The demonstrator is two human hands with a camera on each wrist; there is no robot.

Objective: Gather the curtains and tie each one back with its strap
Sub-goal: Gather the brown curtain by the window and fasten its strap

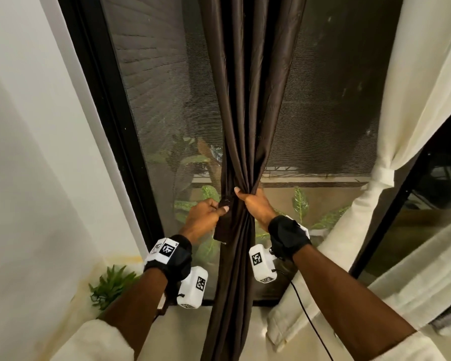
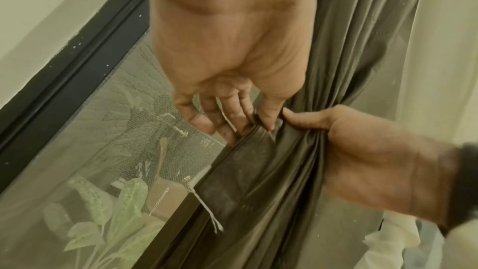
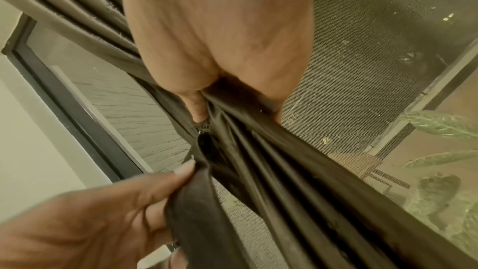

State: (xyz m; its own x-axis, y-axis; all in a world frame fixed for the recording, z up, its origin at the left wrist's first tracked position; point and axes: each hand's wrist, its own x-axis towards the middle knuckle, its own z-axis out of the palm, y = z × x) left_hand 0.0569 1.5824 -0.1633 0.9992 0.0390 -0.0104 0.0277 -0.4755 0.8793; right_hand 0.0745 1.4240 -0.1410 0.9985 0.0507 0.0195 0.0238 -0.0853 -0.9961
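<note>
Currently the left hand (image 1: 205,214) pinches the dark brown fabric strap (image 1: 222,225) between thumb and fingers; the right hand (image 1: 255,204) clamps the gathered dark brown satin curtain (image 1: 245,113) mid-window; beyond right, the cream curtain (image 1: 412,105) hangs tied.

A black window frame (image 1: 107,121) runs down the left of the frame beside a white wall (image 1: 24,152). Behind the mesh screen (image 1: 323,100), green leafy plants (image 1: 301,201) show at lower centre. A small green plant (image 1: 112,285) sits at lower left.
</note>
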